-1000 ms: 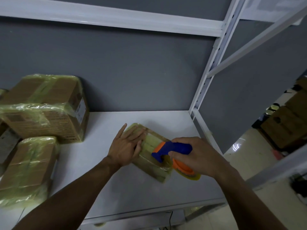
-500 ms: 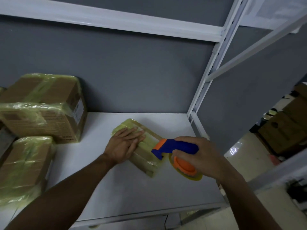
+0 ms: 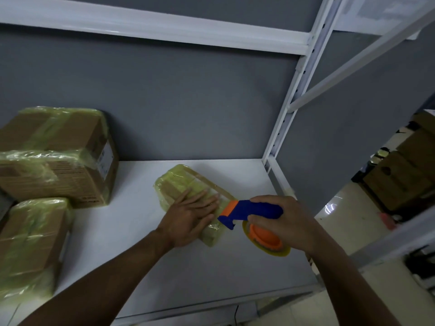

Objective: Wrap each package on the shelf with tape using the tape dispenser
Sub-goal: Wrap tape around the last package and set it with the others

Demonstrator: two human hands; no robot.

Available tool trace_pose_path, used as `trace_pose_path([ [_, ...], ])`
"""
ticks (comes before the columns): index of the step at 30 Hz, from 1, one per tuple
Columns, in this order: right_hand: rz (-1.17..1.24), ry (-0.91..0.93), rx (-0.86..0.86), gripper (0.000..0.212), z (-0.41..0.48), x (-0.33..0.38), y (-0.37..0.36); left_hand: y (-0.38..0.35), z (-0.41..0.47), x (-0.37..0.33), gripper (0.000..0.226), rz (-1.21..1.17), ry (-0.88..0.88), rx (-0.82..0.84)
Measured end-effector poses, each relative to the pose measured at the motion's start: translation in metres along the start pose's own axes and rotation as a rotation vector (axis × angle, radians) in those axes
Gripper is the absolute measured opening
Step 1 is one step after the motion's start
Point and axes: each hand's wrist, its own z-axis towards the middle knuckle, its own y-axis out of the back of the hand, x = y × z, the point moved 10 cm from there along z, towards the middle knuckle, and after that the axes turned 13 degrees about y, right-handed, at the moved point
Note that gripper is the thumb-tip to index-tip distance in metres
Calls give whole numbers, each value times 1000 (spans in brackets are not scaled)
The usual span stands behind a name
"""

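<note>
A small flat package (image 3: 180, 184), covered in yellowish tape, lies on the white shelf (image 3: 183, 267) near its middle. My left hand (image 3: 190, 218) presses flat on the package's near half with straight fingers. My right hand (image 3: 284, 222) grips the blue handle of the tape dispenser (image 3: 253, 211), whose orange and blue head touches the package's right end. The orange hub and yellow tape roll (image 3: 268, 241) hang below my right hand, just right of the package.
Two taped cardboard boxes stand at the left: a big one (image 3: 56, 156) at the back, a smaller one (image 3: 30, 243) in front. A white upright post (image 3: 289, 107) bounds the shelf on the right. Brown boxes (image 3: 404, 170) lie on the floor beyond.
The package has slid back and left under my left hand. The dispenser has come off the package top and now sits at its right end, with the tape roll clear of it.
</note>
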Motion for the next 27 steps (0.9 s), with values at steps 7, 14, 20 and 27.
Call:
trace_pose_path([
  [7, -53, -52, 157, 61, -1, -14, -10, -2, 6, 3, 51, -3, 74, -26],
  [14, -92, -49, 97, 63, 4, -14, -14, -2, 10, 10, 49, 18, 88, -56],
  [20, -2, -77, 61, 58, -14, -33, -3, 5, 14, 12, 44, -30, 72, -155],
  [27, 24, -112, 87, 83, -46, -57, 3, 7, 19, 14, 42, -51, 79, -211],
])
